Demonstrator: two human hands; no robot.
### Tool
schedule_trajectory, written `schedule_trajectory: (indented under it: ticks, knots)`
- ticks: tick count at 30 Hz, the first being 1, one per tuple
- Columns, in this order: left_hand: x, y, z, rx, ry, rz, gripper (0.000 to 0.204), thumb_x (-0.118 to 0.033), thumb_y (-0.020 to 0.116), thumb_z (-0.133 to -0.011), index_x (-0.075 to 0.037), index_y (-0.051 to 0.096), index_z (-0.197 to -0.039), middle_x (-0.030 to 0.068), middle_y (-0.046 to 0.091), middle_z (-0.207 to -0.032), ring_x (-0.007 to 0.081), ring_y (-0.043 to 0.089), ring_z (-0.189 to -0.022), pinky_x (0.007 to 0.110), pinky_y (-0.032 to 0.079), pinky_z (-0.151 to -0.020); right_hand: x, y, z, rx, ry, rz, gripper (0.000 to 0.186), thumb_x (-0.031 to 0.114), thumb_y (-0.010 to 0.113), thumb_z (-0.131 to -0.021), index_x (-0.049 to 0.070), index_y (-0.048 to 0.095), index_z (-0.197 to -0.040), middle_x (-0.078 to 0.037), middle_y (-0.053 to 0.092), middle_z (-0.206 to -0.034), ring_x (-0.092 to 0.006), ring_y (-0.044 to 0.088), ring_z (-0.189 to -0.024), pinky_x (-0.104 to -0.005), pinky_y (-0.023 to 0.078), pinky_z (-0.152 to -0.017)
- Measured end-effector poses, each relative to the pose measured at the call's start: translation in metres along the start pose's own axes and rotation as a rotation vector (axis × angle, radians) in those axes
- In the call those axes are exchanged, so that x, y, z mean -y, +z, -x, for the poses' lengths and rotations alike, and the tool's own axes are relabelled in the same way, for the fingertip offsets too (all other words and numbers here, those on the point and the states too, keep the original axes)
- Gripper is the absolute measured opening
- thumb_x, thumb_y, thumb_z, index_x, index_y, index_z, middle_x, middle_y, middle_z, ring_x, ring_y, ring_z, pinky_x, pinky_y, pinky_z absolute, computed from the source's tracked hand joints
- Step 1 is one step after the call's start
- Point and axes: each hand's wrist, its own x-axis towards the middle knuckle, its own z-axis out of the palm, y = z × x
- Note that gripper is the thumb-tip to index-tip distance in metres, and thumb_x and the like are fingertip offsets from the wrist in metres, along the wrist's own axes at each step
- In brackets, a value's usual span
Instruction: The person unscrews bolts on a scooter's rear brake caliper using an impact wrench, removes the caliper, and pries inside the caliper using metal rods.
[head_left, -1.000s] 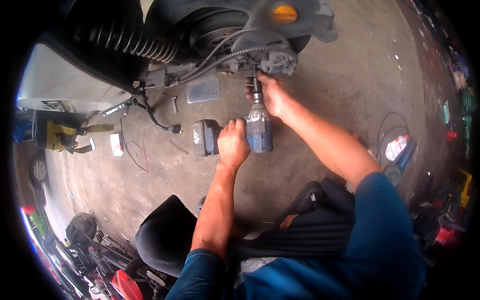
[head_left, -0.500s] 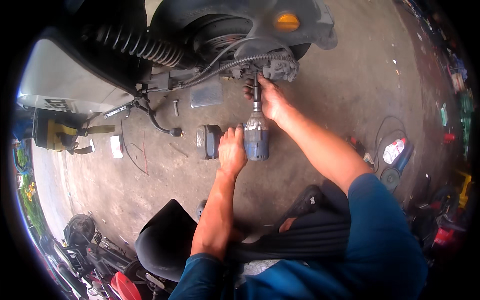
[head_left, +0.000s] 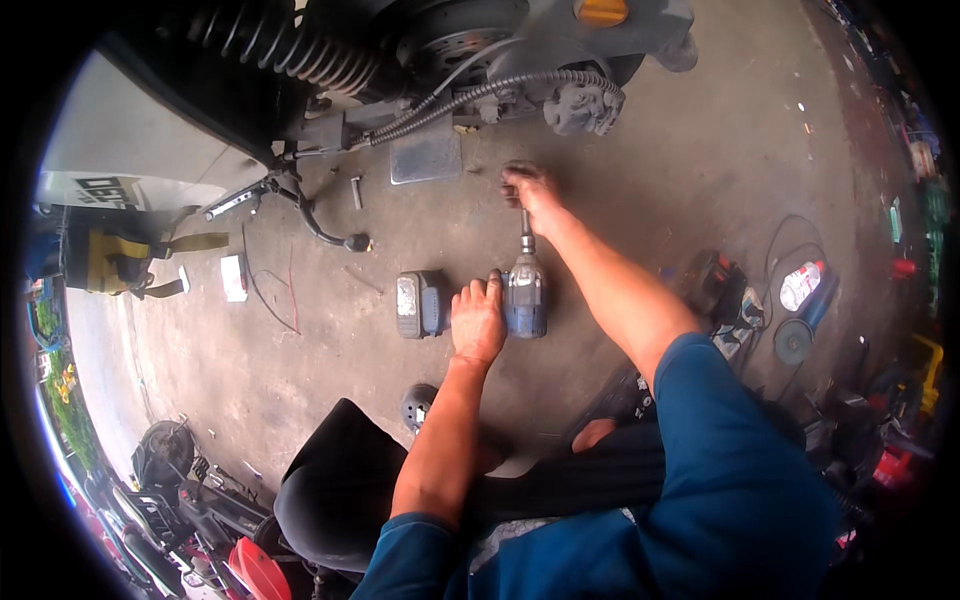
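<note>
A blue and grey cordless impact wrench point(head_left: 526, 295) is held upright in the view, its nose pointing toward the motorcycle. My left hand point(head_left: 479, 322) is wrapped round its handle, beside the battery pack point(head_left: 420, 304). At the far end, the fingers of my right hand point(head_left: 536, 198) curl round the front of the long socket point(head_left: 526, 220); the tip is hidden and the fingers are slightly blurred. Beyond that hand, and apart from it, hangs the greasy brake caliper point(head_left: 584, 106) with its ribbed hose point(head_left: 470, 95), below the rear wheel.
A metal plate point(head_left: 425, 155) and a bolt point(head_left: 357, 192) lie on the concrete under the motorcycle. Its side stand point(head_left: 318, 232) juts out at left. An angle grinder point(head_left: 800, 330) and a cable lie at right. Motorcycle parts point(head_left: 165, 455) crowd the lower left.
The wrench and both hands have drawn back from the caliper, leaving a gap. My right hand has slid forward over the socket's end. The view has shifted a little.
</note>
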Motion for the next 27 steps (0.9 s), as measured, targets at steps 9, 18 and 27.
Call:
schedule_trajectory:
  ticks: [9,18,27]
  knots:
    - [0.026,-0.003,-0.022,-0.177,-0.436,0.74,0.056,-0.009,0.061,-0.069,-0.003,0.05,-0.123,0.0233,0.054,-0.11,0.0425,0.053,-0.104,0.045,0.043,-0.092,-0.019,-0.023,0.045,-0.195,-0.438,1.155,0.042,0.023,0.059,-0.084,0.004,0.053,-0.121,-0.019,0.048,-0.123,-0.0383,0.044,-0.117,-0.0449,0.035,-0.103]
    - [0.109,-0.028,-0.145,-0.11,-0.457,0.257,0.06,-0.013,0.057,-0.078,-0.015,0.043,-0.136,0.0168,0.041,-0.135,0.0383,0.041,-0.123,0.046,0.038,-0.101,0.007,0.0,0.006,0.034,-0.496,1.56,0.063,0.034,0.058,-0.087,0.002,0.036,-0.137,-0.023,0.037,-0.138,-0.0389,0.035,-0.127,-0.0486,0.031,-0.104]
    - [0.115,-0.013,-0.142,0.121,-0.324,0.243,0.058,-0.012,0.048,-0.084,-0.02,0.039,-0.141,0.0131,0.029,-0.147,0.0334,0.033,-0.133,0.043,0.034,-0.104,-0.007,0.061,-0.037,-0.082,-0.5,1.65,0.068,0.047,0.058,-0.085,-0.006,0.045,-0.125,-0.028,0.044,-0.132,-0.0428,0.04,-0.123,-0.0513,0.03,-0.102]
